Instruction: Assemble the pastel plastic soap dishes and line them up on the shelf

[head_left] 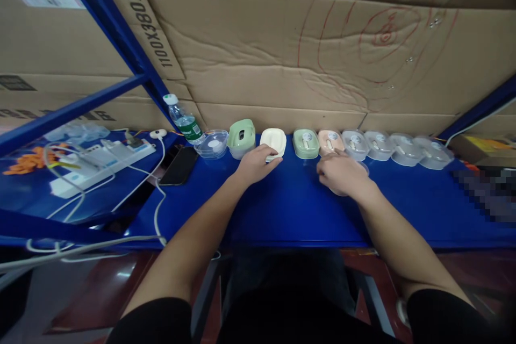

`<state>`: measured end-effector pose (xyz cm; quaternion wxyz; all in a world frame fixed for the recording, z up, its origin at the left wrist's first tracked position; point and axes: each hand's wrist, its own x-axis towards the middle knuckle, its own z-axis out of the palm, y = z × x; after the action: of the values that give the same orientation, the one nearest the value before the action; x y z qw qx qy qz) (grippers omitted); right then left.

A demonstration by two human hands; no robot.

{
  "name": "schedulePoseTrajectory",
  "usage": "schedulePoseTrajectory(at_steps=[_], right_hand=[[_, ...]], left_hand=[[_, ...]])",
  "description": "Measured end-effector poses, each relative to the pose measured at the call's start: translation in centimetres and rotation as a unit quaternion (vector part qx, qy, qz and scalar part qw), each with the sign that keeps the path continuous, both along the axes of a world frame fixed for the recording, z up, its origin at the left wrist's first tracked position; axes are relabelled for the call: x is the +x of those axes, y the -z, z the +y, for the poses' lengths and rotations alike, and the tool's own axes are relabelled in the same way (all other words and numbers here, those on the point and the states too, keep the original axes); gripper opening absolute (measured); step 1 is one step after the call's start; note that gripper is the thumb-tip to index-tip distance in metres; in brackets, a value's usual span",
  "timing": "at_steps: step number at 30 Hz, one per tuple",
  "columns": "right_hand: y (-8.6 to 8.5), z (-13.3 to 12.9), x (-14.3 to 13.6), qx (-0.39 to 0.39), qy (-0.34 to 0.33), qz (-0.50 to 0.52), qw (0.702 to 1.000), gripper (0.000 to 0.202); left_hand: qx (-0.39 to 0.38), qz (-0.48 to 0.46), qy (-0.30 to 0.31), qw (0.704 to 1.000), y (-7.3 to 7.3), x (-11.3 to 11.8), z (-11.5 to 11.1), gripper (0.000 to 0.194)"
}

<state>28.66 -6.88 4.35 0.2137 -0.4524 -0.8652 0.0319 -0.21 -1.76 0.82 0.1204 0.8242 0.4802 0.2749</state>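
Note:
My left hand (255,164) reaches to a cream-coloured tub or lid (274,137). Its fingers lie over the near left edge, with the thumb stretched out to the right. Curled fingers form my right hand (344,172), just in front of a pink-lidded container (331,137); what its fingertips hold is hidden. A clear plastic rim (339,192) shows beneath that hand, most of the piece covered. Between the hands, farther back, stands a green-lidded container (305,142). Left of the cream piece is a tilted green lid (242,133) on a clear container.
Several clear-lidded containers (399,148) line the back right. A clear round bowl (213,145), a water bottle (185,121) and a black phone (178,165) are at the left. Beyond them lie a power strip (100,166) with cables and orange pieces (32,161). Cardboard (242,43) walls the back.

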Motion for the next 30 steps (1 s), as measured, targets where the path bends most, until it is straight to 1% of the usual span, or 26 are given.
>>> schedulePoseTrajectory(at_steps=[1,2,4,6,7,8,10,12,13,14,16,18,21,24,28,30], right_hand=[[0.1,-0.2,-0.6,0.001,-0.008,-0.024,1.000,0.014],[0.4,-0.5,-1.5,0.000,-0.016,-0.018,1.000,0.009],[1.4,-0.7,-3.6,-0.005,-0.034,0.074,0.997,0.016],[2.9,-0.3,-5.4,-0.037,-0.040,0.180,0.982,0.021],[3.7,0.1,-5.9,-0.063,-0.025,0.225,0.972,0.023],[4.5,0.7,-6.1,-0.090,0.005,0.271,0.958,0.028],[5.8,2.2,-5.8,-0.127,0.081,0.368,0.918,0.040],[6.4,3.7,-4.7,-0.149,0.129,0.440,0.876,0.044],[6.5,4.3,-4.0,-0.159,0.140,0.456,0.864,0.044],[6.5,4.9,-3.3,-0.166,0.146,0.461,0.859,0.044],[6.3,5.6,-2.2,-0.160,0.150,0.464,0.858,0.042],[6.2,6.0,-1.5,-0.138,0.156,0.470,0.858,0.041],[6.2,6.3,-1.1,-0.109,0.161,0.480,0.855,0.041],[6.3,6.5,-0.9,-0.083,0.159,0.477,0.860,0.041],[6.2,6.8,-0.1,-0.006,0.157,0.456,0.876,0.041],[6.0,7.1,0.8,0.035,0.173,0.442,0.880,0.038]], left_hand=[[0.003,0.002,0.001,1.000,0.1,0.1,-0.1,0.030],[0.005,0.001,-0.001,1.000,0.2,0.1,-0.1,0.030],[0.006,-0.001,-0.009,1.000,0.4,0.1,-0.1,0.034],[-0.004,0.009,-0.017,1.000,0.7,0.0,0.0,0.041],[-0.011,0.017,-0.019,1.000,0.9,-0.1,0.2,0.044],[-0.017,0.028,-0.019,0.999,1.0,-0.1,0.3,0.047],[-0.025,0.051,-0.010,0.998,1.4,-0.2,0.5,0.052],[-0.027,0.068,0.003,0.997,1.5,-0.3,0.6,0.054],[-0.028,0.073,0.006,0.997,1.5,-0.3,0.6,0.055],[-0.030,0.076,0.004,0.997,1.4,-0.2,0.6,0.055],[-0.035,0.081,-0.011,0.996,1.2,-0.2,0.6,0.055],[-0.034,0.089,-0.025,0.995,1.0,-0.1,0.5,0.051],[-0.028,0.100,-0.033,0.994,0.9,-0.2,0.6,0.038],[-0.032,0.104,-0.039,0.993,0.9,-0.2,0.7,0.029],[-0.033,0.099,-0.040,0.994,0.7,-0.2,0.7,0.027],[-0.034,0.094,-0.034,0.994,0.5,-0.1,0.5,0.027]])
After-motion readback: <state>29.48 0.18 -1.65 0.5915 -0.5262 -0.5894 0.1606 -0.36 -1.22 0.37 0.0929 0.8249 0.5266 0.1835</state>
